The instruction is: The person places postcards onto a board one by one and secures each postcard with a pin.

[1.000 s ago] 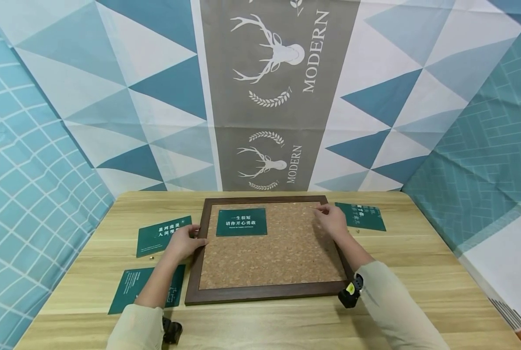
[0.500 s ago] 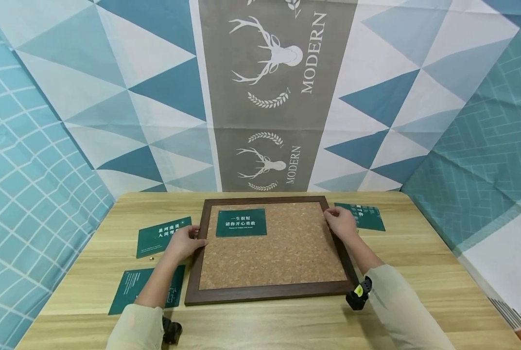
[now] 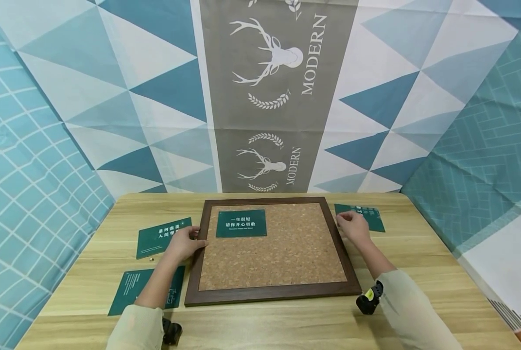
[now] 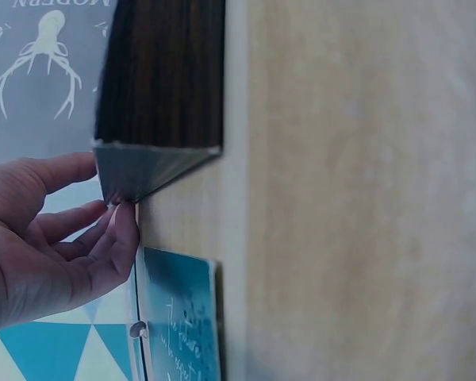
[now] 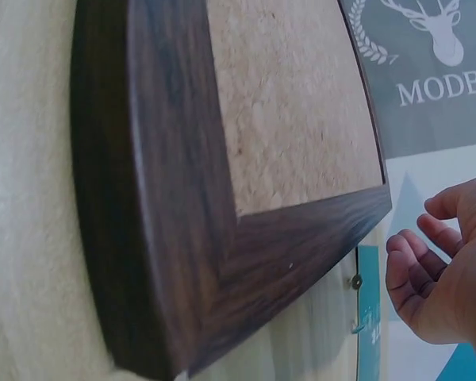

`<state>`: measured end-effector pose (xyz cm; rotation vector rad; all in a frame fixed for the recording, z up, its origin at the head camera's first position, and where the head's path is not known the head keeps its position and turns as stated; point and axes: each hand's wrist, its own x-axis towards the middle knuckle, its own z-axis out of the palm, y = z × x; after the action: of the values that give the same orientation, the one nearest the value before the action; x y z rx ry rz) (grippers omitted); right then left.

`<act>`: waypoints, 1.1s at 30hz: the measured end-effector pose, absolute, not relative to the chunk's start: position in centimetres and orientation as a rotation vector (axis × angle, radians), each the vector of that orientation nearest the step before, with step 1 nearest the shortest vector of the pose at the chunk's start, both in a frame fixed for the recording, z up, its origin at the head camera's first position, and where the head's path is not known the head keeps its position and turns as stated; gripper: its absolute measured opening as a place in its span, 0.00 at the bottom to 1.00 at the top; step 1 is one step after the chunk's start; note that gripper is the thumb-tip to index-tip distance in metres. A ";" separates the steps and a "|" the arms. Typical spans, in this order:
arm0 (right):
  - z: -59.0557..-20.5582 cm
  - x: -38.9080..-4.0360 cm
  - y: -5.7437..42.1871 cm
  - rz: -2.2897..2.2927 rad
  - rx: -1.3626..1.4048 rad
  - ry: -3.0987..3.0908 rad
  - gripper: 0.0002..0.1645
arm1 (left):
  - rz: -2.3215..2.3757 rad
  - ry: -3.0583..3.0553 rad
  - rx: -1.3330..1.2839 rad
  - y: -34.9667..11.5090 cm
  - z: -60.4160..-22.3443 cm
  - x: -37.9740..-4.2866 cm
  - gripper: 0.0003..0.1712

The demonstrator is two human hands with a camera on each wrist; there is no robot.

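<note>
A brown-framed corkboard (image 3: 278, 262) lies on the wooden table. One green card (image 3: 241, 223) with white writing sits on its upper left part. My left hand (image 3: 183, 244) grips the board's left edge, thumb on the frame's top and fingers along its outer side. Just past the right edge of the board, my right hand (image 3: 354, 226) hovers with loosely bent fingers and nothing visible in them. It overlaps a green card (image 3: 376, 223) lying on the table there. In the right wrist view, a small brass pushpin (image 5: 355, 282) shows near that card (image 5: 369, 270).
Left of the board lie two more green cards, an upper card (image 3: 148, 245) and a lower card (image 3: 122, 294) partly hidden by my left forearm. A small pushpin (image 3: 151, 259) rests between them. A patterned cloth (image 3: 260, 121) hangs behind the table (image 3: 260, 325).
My right hand has moved rightward from above the cork, across the right frame edge, to the card beside the board. My left hand and the card on the board stay in place.
</note>
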<state>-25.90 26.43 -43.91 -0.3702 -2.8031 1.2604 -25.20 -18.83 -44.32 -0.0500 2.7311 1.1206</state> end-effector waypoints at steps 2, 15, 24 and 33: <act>-44.0 -25.8 26.8 1.252 -0.373 -2.816 0.25 | 1.120 2.735 -0.049 -18.8 -44.4 -25.2 0.34; -44.6 -25.0 29.7 1.209 -0.424 -2.808 0.27 | 1.126 2.743 -0.055 -18.8 -44.5 -25.3 0.33; -45.0 -24.6 30.9 1.193 -0.502 -2.799 0.27 | 1.136 2.741 -0.049 -18.8 -44.4 -25.2 0.34; -45.9 -23.9 32.1 1.142 -0.480 -2.832 0.26 | 1.115 2.740 -0.066 -18.6 -44.2 -25.1 0.35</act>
<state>-23.94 32.06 -45.94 -0.4796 -2.8317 1.1417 -25.12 -18.58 -44.21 -0.0658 2.7398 1.1152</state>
